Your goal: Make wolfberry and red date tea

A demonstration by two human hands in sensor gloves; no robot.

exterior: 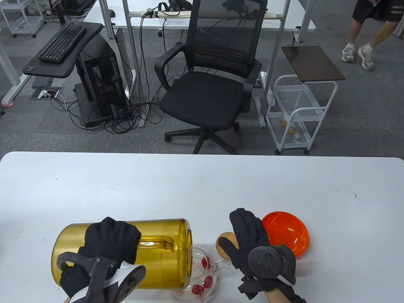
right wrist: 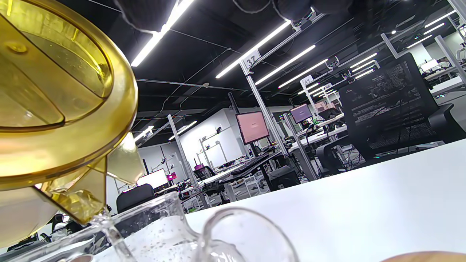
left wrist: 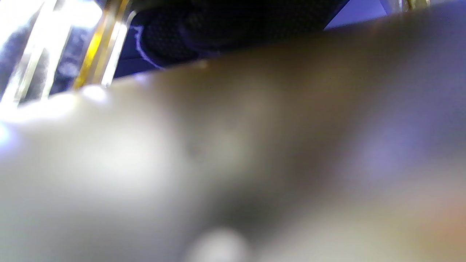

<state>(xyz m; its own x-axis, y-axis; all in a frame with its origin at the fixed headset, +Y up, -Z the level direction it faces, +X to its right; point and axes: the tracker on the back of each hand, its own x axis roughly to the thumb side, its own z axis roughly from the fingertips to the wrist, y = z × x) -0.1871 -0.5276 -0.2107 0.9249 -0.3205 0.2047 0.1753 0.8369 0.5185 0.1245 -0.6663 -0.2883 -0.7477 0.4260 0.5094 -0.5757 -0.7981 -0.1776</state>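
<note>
A yellow translucent pitcher [exterior: 157,252] lies tipped on its side, its mouth over a clear glass teapot [exterior: 202,279] that holds a few red dates [exterior: 206,281]. My left hand [exterior: 115,240] grips the pitcher at its handle from above. In the right wrist view the pitcher's spout [right wrist: 83,203] hangs over the teapot's rim [right wrist: 153,229], and a thin stream of water runs from it. My right hand [exterior: 236,230] lies flat with straight fingers on a round wooden lid [exterior: 224,241] right of the teapot. The left wrist view shows only the blurred pitcher wall [left wrist: 233,163].
An orange bowl [exterior: 288,232] sits just right of my right hand. The white table [exterior: 202,186] stretches bare toward its far edge. Beyond it stand a black office chair [exterior: 214,82] and a white cart [exterior: 296,113].
</note>
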